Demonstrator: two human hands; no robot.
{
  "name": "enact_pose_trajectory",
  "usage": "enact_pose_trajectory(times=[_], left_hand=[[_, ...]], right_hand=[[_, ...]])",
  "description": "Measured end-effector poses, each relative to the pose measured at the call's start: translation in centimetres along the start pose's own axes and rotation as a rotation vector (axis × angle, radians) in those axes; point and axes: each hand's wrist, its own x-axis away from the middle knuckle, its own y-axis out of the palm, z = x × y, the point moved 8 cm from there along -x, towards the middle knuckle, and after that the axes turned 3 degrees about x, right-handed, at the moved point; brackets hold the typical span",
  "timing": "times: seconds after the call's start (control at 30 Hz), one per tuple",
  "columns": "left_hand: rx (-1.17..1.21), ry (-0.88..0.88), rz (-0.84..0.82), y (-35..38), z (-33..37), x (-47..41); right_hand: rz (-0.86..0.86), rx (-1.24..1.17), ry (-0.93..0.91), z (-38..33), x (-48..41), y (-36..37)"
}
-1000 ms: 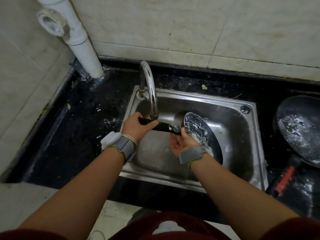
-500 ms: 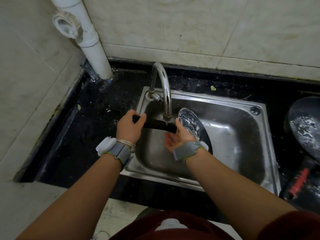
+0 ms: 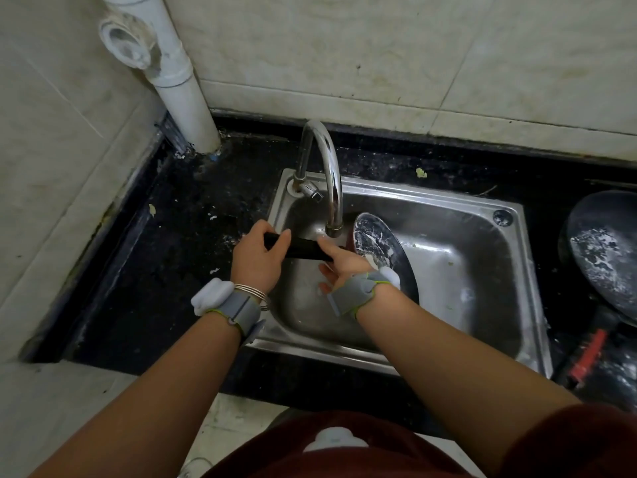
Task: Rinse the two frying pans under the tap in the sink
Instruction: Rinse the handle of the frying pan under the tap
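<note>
A small dark frying pan smeared with white foam stands tilted on edge inside the steel sink, just right of the tap spout. My left hand grips its black handle near the sink's left rim. My right hand is held palm-up below the handle with fingers spread, its index finger touching the handle under the chrome tap. A second, larger soapy pan with a red-and-black handle lies on the counter at the right edge.
The black counter is wet and flecked with foam. A white drain pipe rises in the back-left corner. Tiled walls close the back and left sides. Pale floor shows below the counter edge.
The pan and both hands have shifted left, so the handle now lies under the spout. My right index finger has come up against the handle. The view moved closer.
</note>
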Motion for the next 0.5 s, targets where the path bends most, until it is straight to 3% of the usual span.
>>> enact_pose_trajectory(times=[0.2,0.3,0.5], left_hand=[[0.004,0.038,-0.029,0.6,1.1,0.5],[0.003,0.076,-0.030,0.9,1.6,0.8],[-0.022,0.068,-0.013,1.0,1.8,1.3]], right_hand=[[0.174,-0.084,-0.086,-1.1,-0.3,-2.0],[0.128,-0.128,-0.057,-0.7,-0.2,-2.1],[0.030,0.092,-0.054,-1.6,0.5,-1.4]])
